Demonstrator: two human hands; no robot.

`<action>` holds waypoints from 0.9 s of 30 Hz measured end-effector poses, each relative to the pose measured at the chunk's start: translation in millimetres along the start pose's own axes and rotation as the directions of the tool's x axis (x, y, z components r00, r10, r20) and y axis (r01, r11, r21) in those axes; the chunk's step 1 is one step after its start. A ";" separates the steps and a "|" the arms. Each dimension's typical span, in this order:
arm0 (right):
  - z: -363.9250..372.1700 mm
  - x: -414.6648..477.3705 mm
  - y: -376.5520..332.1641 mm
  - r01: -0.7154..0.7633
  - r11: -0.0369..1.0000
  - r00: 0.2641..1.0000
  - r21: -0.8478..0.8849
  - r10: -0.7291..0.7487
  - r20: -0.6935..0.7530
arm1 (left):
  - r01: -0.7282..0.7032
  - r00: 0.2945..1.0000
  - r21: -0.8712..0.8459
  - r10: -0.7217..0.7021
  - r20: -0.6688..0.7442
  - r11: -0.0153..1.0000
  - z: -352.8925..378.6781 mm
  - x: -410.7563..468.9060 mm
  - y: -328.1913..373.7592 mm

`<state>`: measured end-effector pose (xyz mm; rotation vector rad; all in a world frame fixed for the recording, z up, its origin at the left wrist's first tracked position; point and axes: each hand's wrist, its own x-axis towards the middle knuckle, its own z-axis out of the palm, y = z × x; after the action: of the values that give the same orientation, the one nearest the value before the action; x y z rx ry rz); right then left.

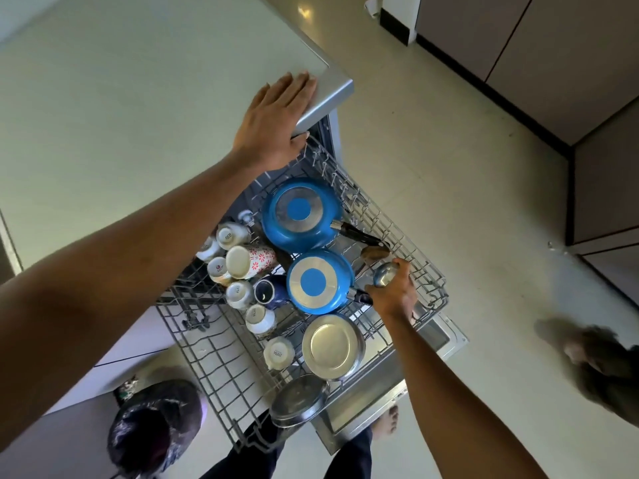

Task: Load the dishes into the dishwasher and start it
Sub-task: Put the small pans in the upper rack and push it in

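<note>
Over the dishwasher rack [214,357], crowded with blue pans [301,216], cups [249,261] and steel plates [333,345], the right hand [392,292] grips a steel cup [384,274], left hand [273,122] flat on the table [138,98]; I judge loading nearly done, machine unstarted.

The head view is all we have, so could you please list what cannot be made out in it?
- Steel item, head view: the right hand grips it and its fingers cover most of it; kind unclear.
- Smaller blue pan: handle end hidden under that hand.
- Dishwasher controls: none in sight below the countertop, where the left hand rests.
- Dark shape, right edge: blurred, cut off.
</note>
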<state>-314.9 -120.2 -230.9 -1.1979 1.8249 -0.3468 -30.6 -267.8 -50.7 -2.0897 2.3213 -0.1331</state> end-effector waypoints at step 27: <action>-1.4 1.3 6.5 0.035 0.989 0.998 -0.142 -0.043 -0.051 | 0.018 1.000 0.001 -0.018 0.011 1.000 -2.6 -1.6 -0.2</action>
<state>-319.9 -118.5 -235.0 -1.3349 1.9003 -0.2777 -30.5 -266.1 -48.2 -2.1054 2.2967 -0.1225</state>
